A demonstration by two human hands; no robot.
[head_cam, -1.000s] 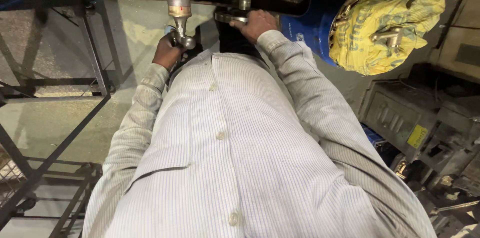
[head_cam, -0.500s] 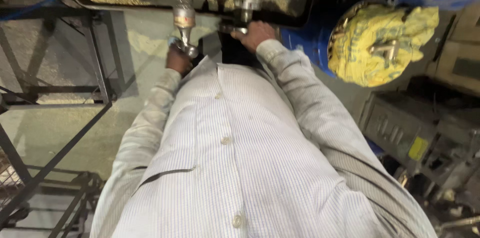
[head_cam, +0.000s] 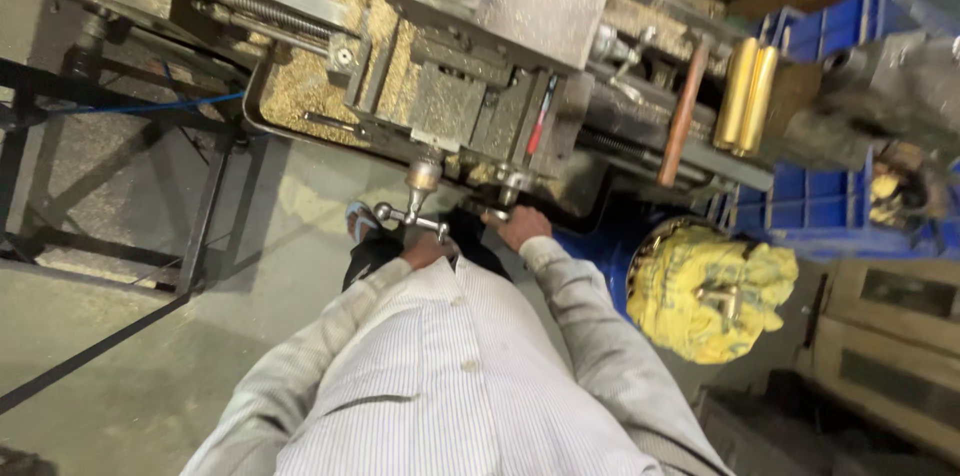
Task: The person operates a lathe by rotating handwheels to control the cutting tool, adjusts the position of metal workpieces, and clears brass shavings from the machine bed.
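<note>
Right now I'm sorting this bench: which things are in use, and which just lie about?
In use:
left hand on crank handle
right hand on second handle
lathe

Lying about:
brass bars
yellow cloth
blue crate
wooden stick

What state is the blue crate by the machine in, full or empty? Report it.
Cannot tell. Only the blue crate's slatted side wall shows in the head view; the machine's dark parts cover its top, so its inside is hidden.
</note>
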